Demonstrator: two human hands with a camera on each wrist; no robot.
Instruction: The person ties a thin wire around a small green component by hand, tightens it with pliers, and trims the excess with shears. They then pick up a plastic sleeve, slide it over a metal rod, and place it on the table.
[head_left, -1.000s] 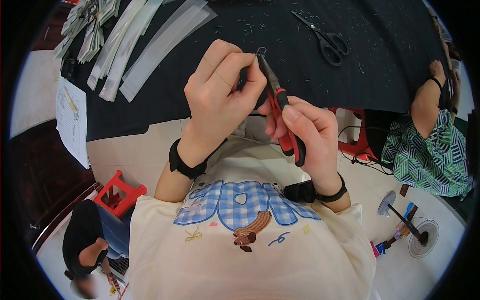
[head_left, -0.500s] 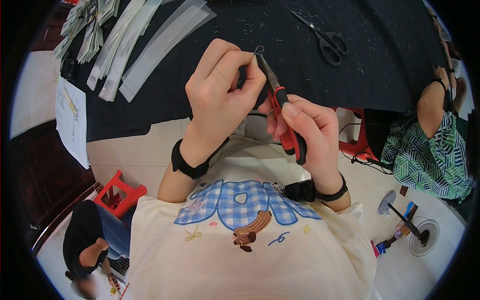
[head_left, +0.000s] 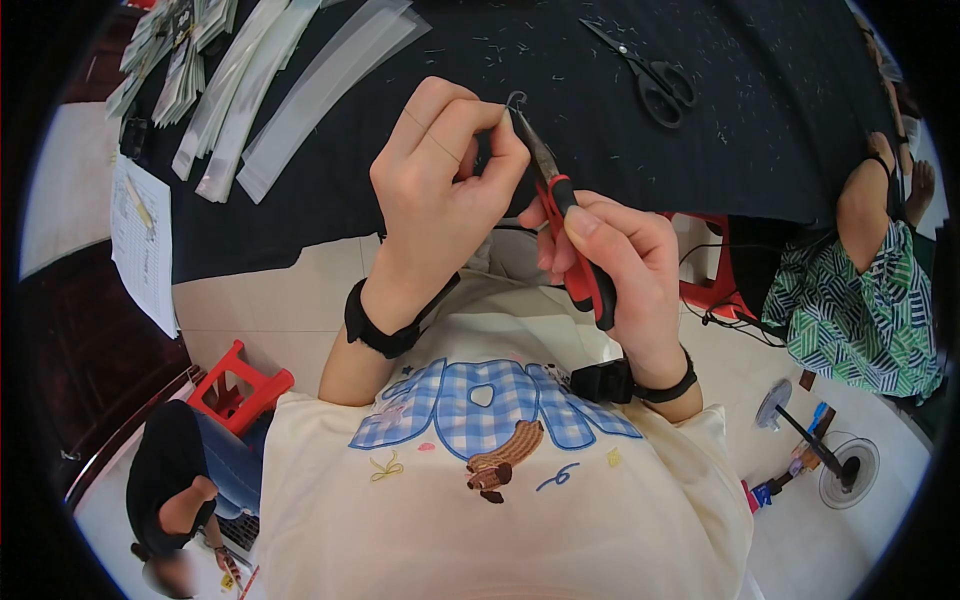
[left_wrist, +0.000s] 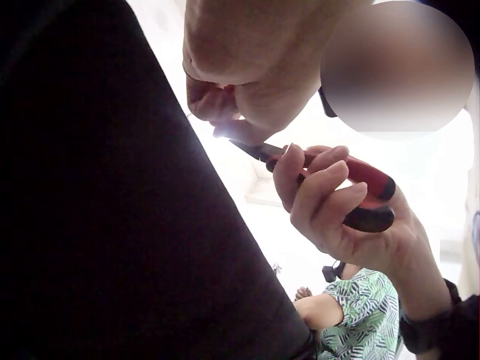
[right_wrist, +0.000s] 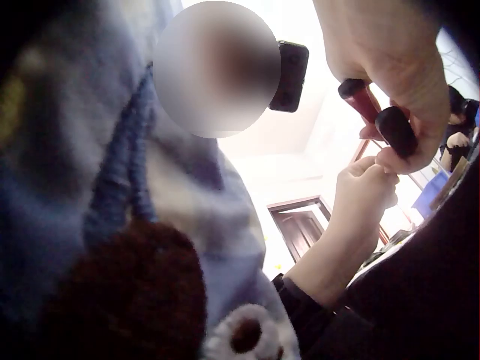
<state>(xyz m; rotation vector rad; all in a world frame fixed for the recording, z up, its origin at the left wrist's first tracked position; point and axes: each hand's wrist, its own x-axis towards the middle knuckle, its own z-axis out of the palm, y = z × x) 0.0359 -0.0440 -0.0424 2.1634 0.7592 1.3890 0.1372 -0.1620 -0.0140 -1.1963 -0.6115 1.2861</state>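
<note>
In the head view my left hand point(head_left: 445, 165) pinches a small dark wire piece between thumb and forefinger; its curved loop point(head_left: 517, 98) stands above the fingertips. My right hand point(head_left: 625, 265) grips red-and-black pliers point(head_left: 582, 270), whose narrow tips meet the piece beside the left fingertips. The left wrist view has the right fingers curled round the pliers' handles point(left_wrist: 371, 180), with the left hand point(left_wrist: 251, 82) at the tips. From the right wrist, the black handle ends point(right_wrist: 396, 131) stick out of the right hand point(right_wrist: 397, 67). Whether the tips clamp the wire is too small to tell.
Black scissors point(head_left: 655, 90) lie on the black cloth point(head_left: 400, 130) among scattered wire bits point(head_left: 614, 157). Clear strips point(head_left: 320, 95), packets point(head_left: 180, 75) and a written sheet point(head_left: 142, 240) are at the left. Red stools point(head_left: 240, 385) and other people are around the table.
The wire loop has turned slightly at the pliers' tips and looks more open at one side. Both hands keep nearly the same place and grip. At the right, another person's arm has shifted.
</note>
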